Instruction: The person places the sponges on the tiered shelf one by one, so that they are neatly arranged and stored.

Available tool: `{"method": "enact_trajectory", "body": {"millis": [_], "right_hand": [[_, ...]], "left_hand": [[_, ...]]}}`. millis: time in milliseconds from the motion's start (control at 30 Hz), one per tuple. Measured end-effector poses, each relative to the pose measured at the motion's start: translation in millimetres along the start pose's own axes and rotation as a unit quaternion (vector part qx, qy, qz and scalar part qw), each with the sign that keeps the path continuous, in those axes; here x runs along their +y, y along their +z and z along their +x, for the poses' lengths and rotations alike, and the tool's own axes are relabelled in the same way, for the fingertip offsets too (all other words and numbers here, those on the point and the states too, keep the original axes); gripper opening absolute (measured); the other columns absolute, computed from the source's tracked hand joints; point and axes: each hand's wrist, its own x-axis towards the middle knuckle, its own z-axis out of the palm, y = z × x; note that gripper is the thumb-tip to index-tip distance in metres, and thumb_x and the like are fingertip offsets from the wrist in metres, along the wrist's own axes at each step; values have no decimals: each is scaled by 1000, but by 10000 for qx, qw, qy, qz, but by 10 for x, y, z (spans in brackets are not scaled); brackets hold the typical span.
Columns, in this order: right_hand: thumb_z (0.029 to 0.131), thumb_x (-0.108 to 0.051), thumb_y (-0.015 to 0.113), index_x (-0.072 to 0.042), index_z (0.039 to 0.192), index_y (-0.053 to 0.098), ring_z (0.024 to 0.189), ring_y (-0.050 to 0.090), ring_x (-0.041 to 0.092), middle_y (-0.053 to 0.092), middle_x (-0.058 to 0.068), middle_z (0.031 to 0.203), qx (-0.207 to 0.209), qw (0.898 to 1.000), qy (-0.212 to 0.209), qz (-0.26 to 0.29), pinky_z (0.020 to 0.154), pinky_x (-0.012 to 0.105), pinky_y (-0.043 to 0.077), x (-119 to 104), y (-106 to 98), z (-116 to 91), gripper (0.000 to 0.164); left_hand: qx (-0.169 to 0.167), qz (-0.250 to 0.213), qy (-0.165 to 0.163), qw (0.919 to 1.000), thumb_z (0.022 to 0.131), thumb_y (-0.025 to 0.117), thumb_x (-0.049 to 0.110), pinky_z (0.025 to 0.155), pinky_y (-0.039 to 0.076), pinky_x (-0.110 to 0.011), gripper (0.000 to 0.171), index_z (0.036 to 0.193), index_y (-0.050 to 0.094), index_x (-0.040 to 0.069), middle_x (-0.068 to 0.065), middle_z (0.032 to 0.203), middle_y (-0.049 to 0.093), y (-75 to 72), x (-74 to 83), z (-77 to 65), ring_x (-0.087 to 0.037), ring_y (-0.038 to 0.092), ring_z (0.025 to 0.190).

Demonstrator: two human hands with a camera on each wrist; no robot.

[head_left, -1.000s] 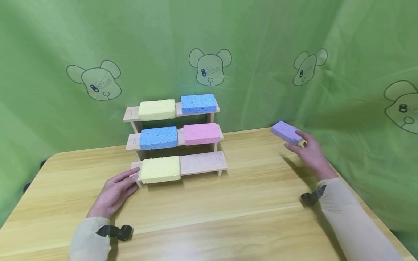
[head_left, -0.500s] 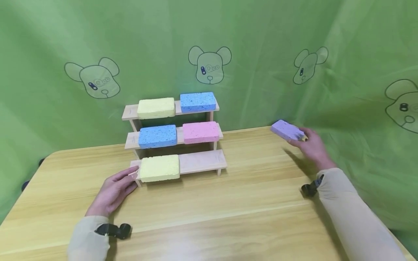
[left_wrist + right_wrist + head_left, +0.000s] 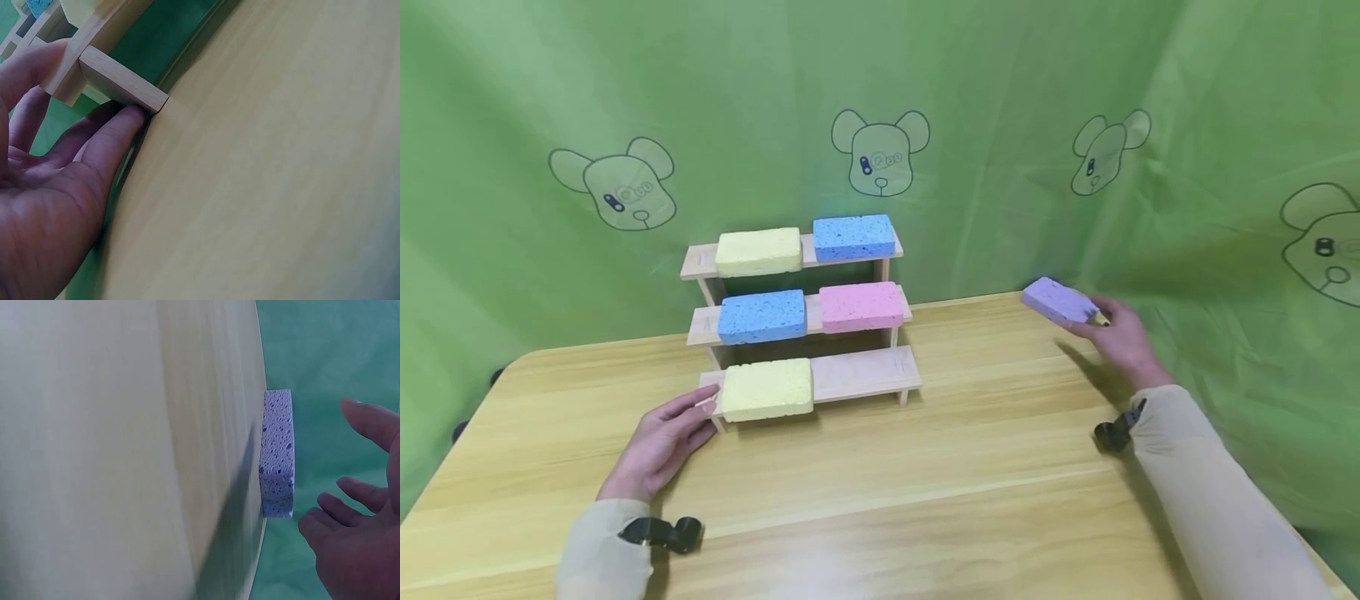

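My left hand (image 3: 658, 442) holds the left end of the lowest step of a three-tier wooden display riser (image 3: 865, 373). In the left wrist view, its fingers lie above the board end and against the riser's leg (image 3: 122, 80). A purple sponge (image 3: 1056, 301) lies flat by the table's back edge at right. My right hand (image 3: 1120, 340) is at its near end, overlapping it in the head view. From the right wrist view, the fingers are spread, with a gap between them and the purple sponge (image 3: 277, 450).
Yellow (image 3: 758, 252) and blue (image 3: 853, 237) sponges sit on the top step. Blue (image 3: 762, 316) and pink (image 3: 861, 306) ones are on the middle step. Another yellow sponge (image 3: 767, 389) rests at the bottom step's left. Green curtain (image 3: 985, 167) borders the wooden table (image 3: 880, 500).
My right hand has shifted slightly right and forward, over the purple sponge's near end. The sponge has stayed in place, and the left hand has kept its position on the riser.
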Motion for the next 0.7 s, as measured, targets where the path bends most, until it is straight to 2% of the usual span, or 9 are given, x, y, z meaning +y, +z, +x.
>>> {"method": "enact_trajectory", "body": {"millis": [133,433,700], "right_hand": [[94,-25,68,12,149,18,135,23,56,20,38,150,-29,9999,119,0,110,65,24,16,-16,51,83],[95,-37,65,13,150,8,135,19,57,14,39,151,-74,9989,334,-329,111,66,19,33,-113,169,93],[93,-39,67,12,150,3,135,17,59,12,41,149,-340,9960,573,-596,111,66,17,82,-126,257,99]], "left_hand": [[-18,-17,9,10000,96,62,3,97,50,-31,23,109,75,17,6,119,61,-9,-1,-8,-14,63,108],[-58,-13,-31,10000,96,62,2,98,49,-31,24,111,74,17,4,120,61,0,11,15,-14,63,109],[37,89,-68,9999,95,63,4,99,49,-32,23,111,74,17,0,125,55,7,5,28,-13,62,109]]}}
